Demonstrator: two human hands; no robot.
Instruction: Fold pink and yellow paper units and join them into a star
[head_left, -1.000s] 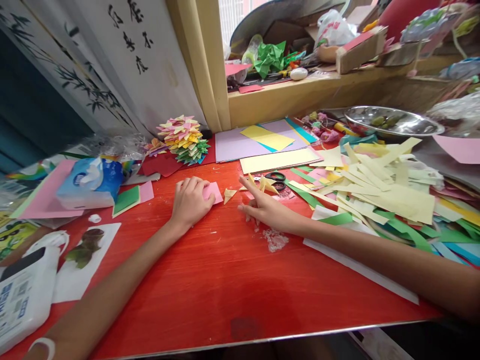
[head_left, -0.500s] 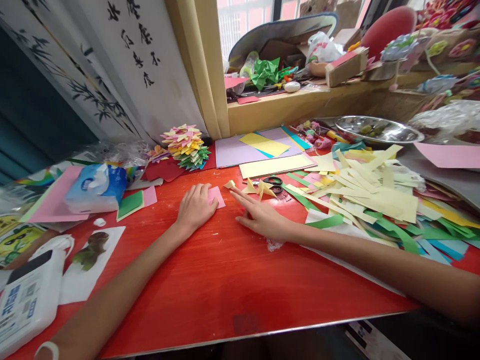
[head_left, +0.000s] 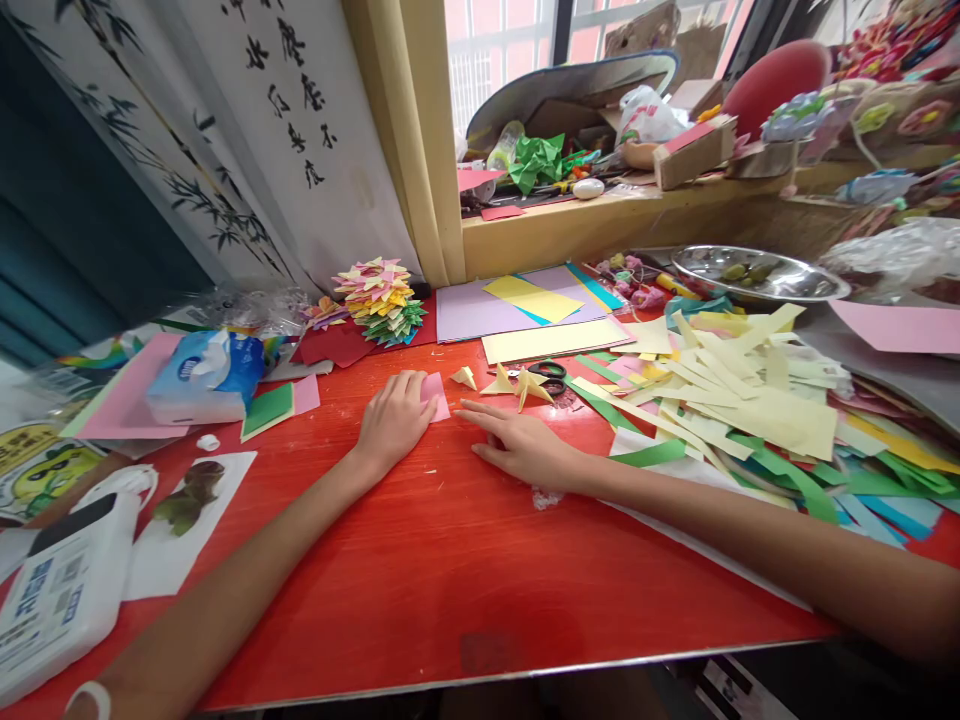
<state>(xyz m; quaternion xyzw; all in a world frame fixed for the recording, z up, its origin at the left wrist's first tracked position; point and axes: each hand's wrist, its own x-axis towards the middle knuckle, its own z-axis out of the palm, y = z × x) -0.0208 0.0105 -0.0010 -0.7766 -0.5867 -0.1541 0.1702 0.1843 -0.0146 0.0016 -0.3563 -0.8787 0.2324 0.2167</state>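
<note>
The grip of the left hand (head_left: 396,420) is laid palm-down over a small pink square of paper (head_left: 436,396), thumb at its near edge; whether the fingers pinch it or only press it, I cannot tell. The pink paper lies on the glossy red desk (head_left: 420,600), its right part showing beyond the hand. The right hand (head_left: 517,440) has a wide, empty grip, with fingers loosely spread and pointing left, the foremost tip near the paper's right edge.

Just beyond the two hands sit small folded pale-yellow paper pieces (head_left: 529,388), with black-handled scissors (head_left: 550,372) beside them. To the right spreads a loose heap of cream and green paper strips (head_left: 742,380), with a shiny round metal dish (head_left: 780,290) behind it. Flat lilac paper sheets (head_left: 469,308) lie at the back, right of a tiered, spiky multicoloured paper model (head_left: 379,300). On the left is a blue-and-white tissue packet (head_left: 210,375), near a green paper square (head_left: 268,408).
</note>
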